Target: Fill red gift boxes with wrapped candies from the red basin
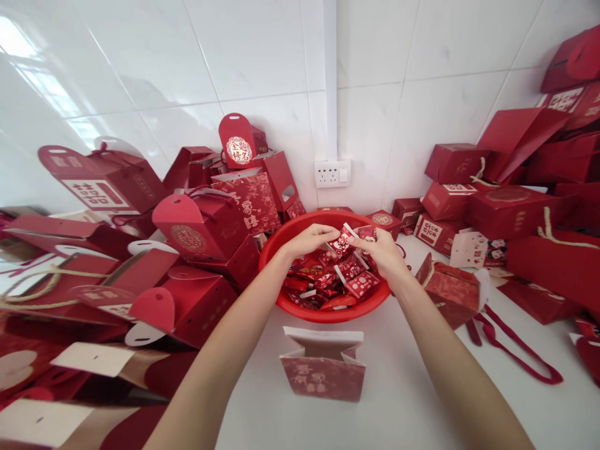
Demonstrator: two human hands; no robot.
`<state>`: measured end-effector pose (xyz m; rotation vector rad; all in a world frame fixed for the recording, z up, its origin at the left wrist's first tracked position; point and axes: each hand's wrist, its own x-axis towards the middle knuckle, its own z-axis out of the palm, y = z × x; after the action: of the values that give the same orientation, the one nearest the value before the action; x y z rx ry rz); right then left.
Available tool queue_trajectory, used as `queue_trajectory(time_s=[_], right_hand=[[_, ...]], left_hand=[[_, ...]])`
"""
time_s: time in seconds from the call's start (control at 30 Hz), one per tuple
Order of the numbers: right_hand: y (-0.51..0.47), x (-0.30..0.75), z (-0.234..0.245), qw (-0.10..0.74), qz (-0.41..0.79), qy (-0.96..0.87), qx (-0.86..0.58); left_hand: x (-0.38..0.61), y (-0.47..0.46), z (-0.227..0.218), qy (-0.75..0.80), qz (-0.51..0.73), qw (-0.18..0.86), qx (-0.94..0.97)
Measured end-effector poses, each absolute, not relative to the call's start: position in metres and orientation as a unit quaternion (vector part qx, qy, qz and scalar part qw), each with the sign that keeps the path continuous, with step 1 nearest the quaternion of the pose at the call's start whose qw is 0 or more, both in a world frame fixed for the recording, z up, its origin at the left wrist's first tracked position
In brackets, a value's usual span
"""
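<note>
Over the red plastic basin (267, 262), my left hand (310, 240) pinches the left side of a small red-and-white wrapped packet (342, 242). My right hand (382, 253) is closed at that packet's right edge, and a second red packet (368, 232) shows by its fingers. Several more small red packets (360, 284) lie heaped in the basin below. In front of the basin a red paper gift bag (323, 378) stands upright, its top open towards me. My fingertips partly cover the packets.
Many red gift boxes (201, 228) crowd the left side, some with rope handles. More red boxes (510, 212) are stacked on the right, near a dark red ribbon (520, 362) on the white table (403, 381). A socket (332, 174) sits on the tiled wall.
</note>
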<state>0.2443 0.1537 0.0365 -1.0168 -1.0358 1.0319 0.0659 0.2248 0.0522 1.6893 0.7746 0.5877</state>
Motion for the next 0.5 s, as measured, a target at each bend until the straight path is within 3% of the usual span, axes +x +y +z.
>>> queue_trajectory(time_s=[0.5], right_hand=[[0.1524, 0.2465, 0.0378, 0.648, 0.481, -0.414, -0.421]], left_hand=[[0.0687, 0.2232, 0.0555, 0.272, 0.284, 0.53, 0.751]])
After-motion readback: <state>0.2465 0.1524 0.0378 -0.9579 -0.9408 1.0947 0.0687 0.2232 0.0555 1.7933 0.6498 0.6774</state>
